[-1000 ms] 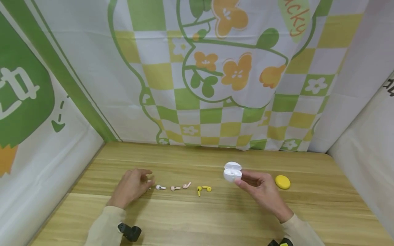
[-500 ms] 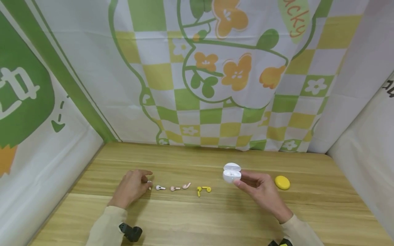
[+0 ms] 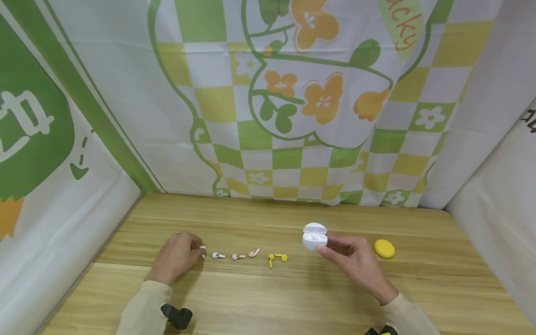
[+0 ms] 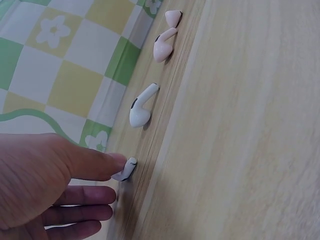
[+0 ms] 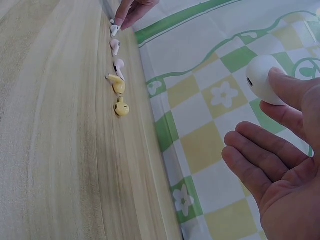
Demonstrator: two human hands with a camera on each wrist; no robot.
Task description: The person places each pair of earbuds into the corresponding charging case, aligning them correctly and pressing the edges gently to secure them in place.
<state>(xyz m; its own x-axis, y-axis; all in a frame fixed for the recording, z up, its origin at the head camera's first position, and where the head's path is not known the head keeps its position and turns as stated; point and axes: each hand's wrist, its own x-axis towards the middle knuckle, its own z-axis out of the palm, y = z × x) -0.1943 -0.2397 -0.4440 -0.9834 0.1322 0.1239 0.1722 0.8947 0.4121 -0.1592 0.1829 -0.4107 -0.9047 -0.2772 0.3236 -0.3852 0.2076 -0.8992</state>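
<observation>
My left hand pinches a white earbud at the left end of a row of earbuds on the wooden table. In the left wrist view the thumb lies against it, and the index finger is mostly hidden. A second white earbud lies just to the right of that hand. My right hand holds a round white earbud case between thumb and fingers, lid up, above the table. Seen from the right wrist, the case shows its rounded back, with the other fingers spread below.
Along the row lie two pink earbuds, one pink earbud beside another, then a pair of yellow earbuds. A round yellow case sits right of my right hand. A printed curtain hangs behind the wooden table.
The left index finger, stretched out earlier, has bent down to the leftmost white earbud. My right hand and the case have shifted very slightly left and down.
</observation>
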